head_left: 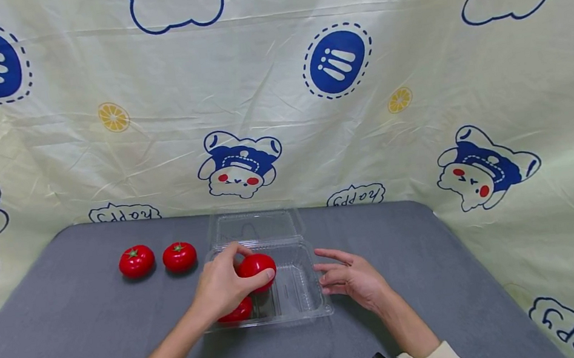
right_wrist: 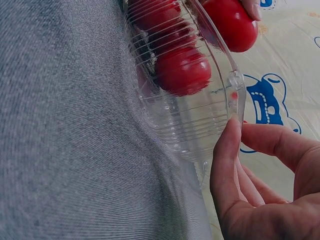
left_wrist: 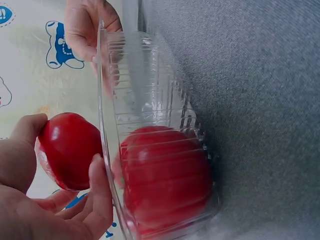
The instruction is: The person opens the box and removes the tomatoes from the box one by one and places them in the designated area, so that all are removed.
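Observation:
My left hand point(head_left: 227, 282) grips a red tomato point(head_left: 257, 270) between thumb and fingers, above the left part of a clear plastic clamshell box point(head_left: 305, 308). Inside the box, a tomato point(head_left: 236, 311) lies at the near left corner, partly covered by my left wrist. Through the ribbed wall in the right wrist view, another tomato point(right_wrist: 182, 72) shows beyond it. My right hand point(head_left: 353, 280) is at the box's right side, fingers extended and fingertips at the rim. Two tomatoes with green tops, one point(head_left: 136, 262) left of the other point(head_left: 179, 257), sit on the table left of the box.
The box's clear lid point(head_left: 255, 226) is folded back toward the far table edge. A grey cloth covers the table point(head_left: 96, 346). Behind it hangs a pale curtain point(head_left: 272, 71) printed with cartoon bears.

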A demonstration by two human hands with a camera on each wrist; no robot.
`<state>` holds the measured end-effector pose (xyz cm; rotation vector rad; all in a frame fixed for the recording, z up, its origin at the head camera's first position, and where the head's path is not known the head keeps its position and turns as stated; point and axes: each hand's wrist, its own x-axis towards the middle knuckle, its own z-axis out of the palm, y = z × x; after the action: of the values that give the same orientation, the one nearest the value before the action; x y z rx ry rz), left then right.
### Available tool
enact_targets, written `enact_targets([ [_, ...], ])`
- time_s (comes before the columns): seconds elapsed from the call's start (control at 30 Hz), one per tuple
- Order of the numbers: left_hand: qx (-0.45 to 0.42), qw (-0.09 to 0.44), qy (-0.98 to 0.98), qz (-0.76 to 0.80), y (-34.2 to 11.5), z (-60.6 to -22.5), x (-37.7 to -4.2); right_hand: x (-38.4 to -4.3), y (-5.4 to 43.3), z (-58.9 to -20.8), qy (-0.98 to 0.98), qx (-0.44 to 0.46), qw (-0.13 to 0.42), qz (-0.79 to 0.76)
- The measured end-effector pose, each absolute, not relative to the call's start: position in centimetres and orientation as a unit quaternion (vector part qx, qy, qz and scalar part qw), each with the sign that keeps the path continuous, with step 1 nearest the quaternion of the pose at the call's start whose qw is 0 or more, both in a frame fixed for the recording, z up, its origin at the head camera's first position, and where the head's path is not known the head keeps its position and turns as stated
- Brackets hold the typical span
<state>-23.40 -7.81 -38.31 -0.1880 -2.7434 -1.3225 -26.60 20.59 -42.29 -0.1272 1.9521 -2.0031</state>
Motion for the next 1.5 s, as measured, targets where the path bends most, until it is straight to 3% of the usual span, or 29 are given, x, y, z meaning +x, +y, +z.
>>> enact_targets([
  [0.9,-0.053,-0.001,-0.889,-0.454,-8.9,-37.5,-23.2,-26.6,20.6,-42.3,0.686,-0.046,0.169,-0.707],
  [1.5,-0.043,0.004,-0.881,-0.470,-9.1,-37.5,-23.0,-26.6,20.5,-42.3,0.686,-0.041,0.168,-0.707],
])
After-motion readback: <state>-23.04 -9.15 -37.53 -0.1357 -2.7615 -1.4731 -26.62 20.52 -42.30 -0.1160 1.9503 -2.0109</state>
